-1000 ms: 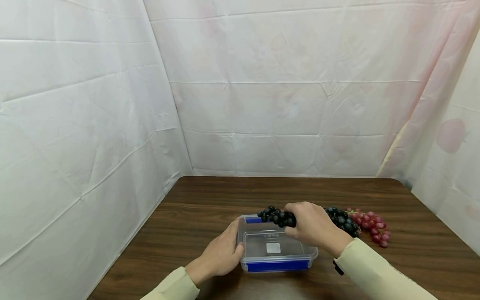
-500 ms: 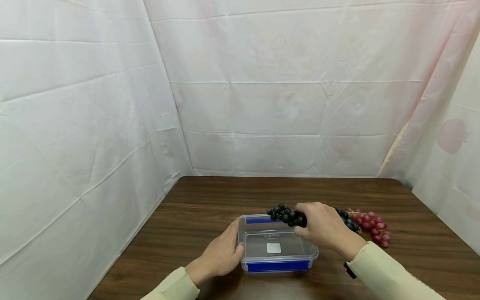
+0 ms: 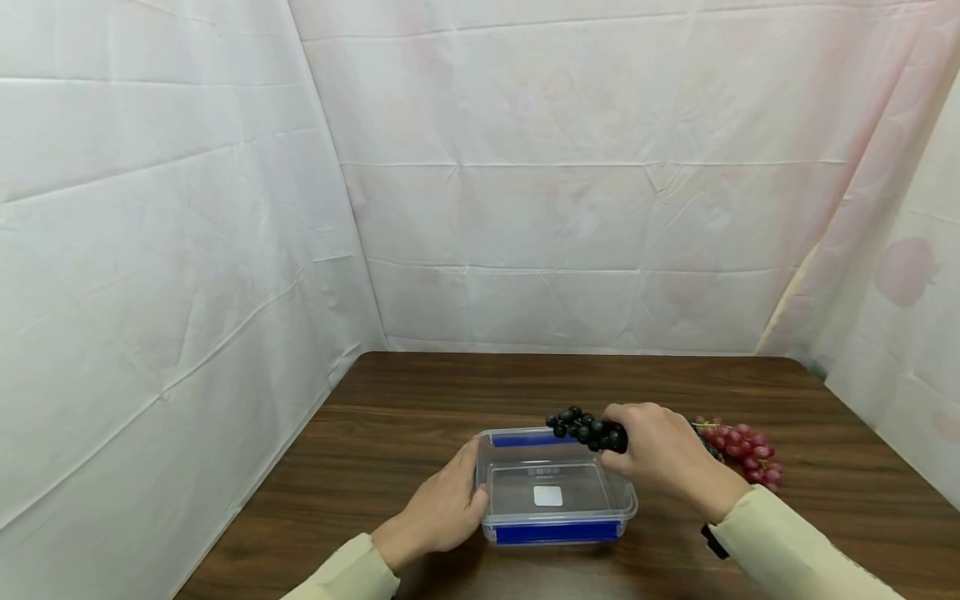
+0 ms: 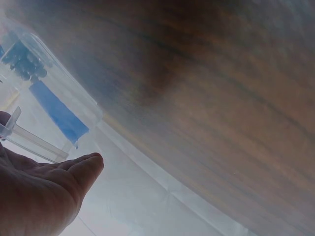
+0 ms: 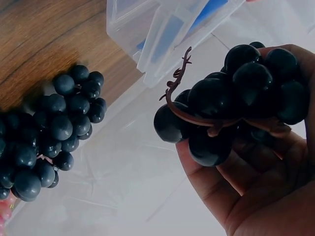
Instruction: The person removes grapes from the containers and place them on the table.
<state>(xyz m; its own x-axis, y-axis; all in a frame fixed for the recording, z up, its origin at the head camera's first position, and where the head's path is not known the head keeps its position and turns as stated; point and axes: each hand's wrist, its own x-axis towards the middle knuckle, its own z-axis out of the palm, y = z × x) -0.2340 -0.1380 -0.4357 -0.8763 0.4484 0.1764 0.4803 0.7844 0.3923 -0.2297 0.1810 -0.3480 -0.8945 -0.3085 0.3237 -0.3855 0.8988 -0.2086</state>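
My right hand (image 3: 663, 450) grips a bunch of black grapes (image 3: 587, 428) above the back right part of a clear plastic food box (image 3: 551, 517). In the right wrist view, a curly brown stem shows on the held black grapes (image 5: 211, 98), with fingers beneath them. My left hand (image 3: 442, 504) rests along the box's left side, fingers fairly straight. From the left wrist, that hand (image 4: 44, 191) appears beside a clear side flap of the box. Blue clips (image 3: 557, 532) run along the box's front and back.
Right of the box lies a second black grape bunch (image 5: 64, 128), mostly behind my right hand in the head view. Beyond it lies a red grape bunch (image 3: 746, 450). All this is on a dark wooden table (image 3: 420, 392), with white cloth (image 3: 555, 208) hung behind.
My right hand has moved right and slightly away with the black grapes, covering more of the second black bunch. The left hand and the box have stayed in place.
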